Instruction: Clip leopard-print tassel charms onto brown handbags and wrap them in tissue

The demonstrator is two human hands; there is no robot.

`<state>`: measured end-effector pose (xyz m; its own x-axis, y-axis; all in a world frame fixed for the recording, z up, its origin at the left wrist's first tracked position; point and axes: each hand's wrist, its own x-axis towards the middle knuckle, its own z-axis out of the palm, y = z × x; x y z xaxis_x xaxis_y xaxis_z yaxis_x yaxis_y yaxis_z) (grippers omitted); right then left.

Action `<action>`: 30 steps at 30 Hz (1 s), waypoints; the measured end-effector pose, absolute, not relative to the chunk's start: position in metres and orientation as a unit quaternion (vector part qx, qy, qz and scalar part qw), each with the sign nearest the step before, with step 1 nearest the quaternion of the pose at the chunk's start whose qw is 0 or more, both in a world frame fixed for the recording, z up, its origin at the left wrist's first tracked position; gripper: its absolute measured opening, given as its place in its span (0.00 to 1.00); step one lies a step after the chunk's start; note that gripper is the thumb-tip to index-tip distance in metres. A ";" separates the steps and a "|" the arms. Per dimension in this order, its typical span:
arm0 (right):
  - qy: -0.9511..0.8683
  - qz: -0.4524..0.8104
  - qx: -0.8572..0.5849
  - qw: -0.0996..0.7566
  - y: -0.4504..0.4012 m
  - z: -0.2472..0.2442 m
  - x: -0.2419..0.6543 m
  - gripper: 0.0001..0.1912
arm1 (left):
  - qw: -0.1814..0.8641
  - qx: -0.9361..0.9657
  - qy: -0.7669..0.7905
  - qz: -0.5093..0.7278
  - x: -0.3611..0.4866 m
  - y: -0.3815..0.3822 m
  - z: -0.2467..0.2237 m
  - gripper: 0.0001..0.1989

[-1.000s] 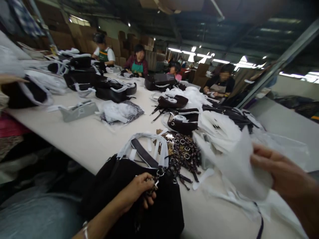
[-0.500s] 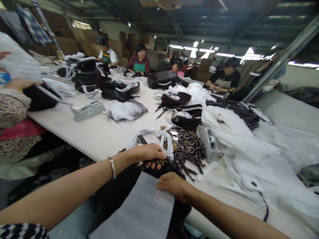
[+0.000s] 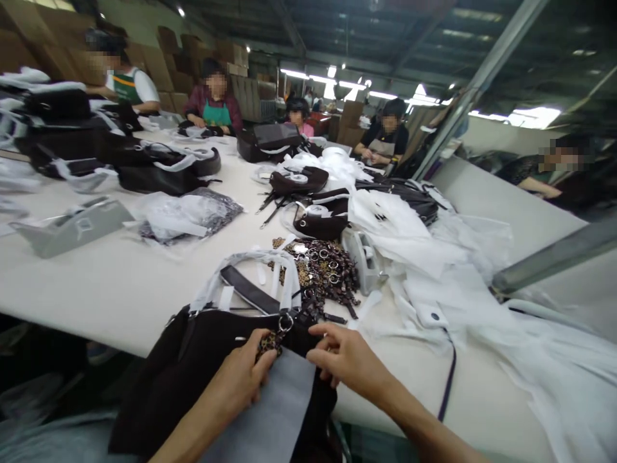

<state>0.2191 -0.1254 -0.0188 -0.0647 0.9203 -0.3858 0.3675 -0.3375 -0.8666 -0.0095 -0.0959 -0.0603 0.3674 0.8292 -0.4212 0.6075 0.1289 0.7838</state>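
A dark handbag (image 3: 159,373) with handles (image 3: 207,289) wrapped in white paper leans at the table's front edge. My left hand (image 3: 241,373) pinches a leopard-patterned charm (image 3: 268,346), which hangs from a metal ring (image 3: 285,321) near the handle base. Below the charm, a grey-white sheet (image 3: 270,411) covers part of the bag's front. To the right of the ring is my right hand (image 3: 351,357), its thumb and index finger apart and nothing visible between them. Its lower fingers are curled and partly hidden beside the bag.
Just beyond the bag lies a heap of similar charms (image 3: 318,270), beside a grey tape dispenser (image 3: 364,260). White wrapping sheets (image 3: 434,283) spread along the right. More dark bags (image 3: 164,170) and a plastic-wrapped bundle (image 3: 193,215) lie to the left. Several co-workers sit around the table.
The view has turned right. My left hand has come down from the handle onto the bag's front with the charm. My right hand has let go of the grey-white sheet and moved up beside the ring.
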 end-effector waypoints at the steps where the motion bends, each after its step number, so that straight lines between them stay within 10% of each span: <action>1: -0.516 0.491 -0.648 0.269 -0.125 -0.015 0.234 0.18 | 0.453 0.693 0.555 0.085 -0.009 -0.096 -0.058 0.17; 7: -0.622 0.177 -0.746 0.160 -0.123 -0.010 0.341 0.13 | 0.145 0.830 0.536 0.055 -0.011 -0.094 -0.051 0.16; 15: -0.702 0.093 -0.706 0.013 -0.128 -0.084 0.384 0.14 | 0.059 0.839 0.484 0.241 -0.019 -0.088 -0.053 0.21; 26: -0.789 0.120 -0.573 0.187 -0.123 -0.035 0.349 0.12 | 0.432 0.792 0.333 0.273 0.098 -0.078 -0.010 0.25; 30: -0.804 0.105 -0.547 0.208 -0.122 -0.015 0.336 0.12 | 0.663 0.637 0.357 0.166 0.123 -0.069 -0.031 0.12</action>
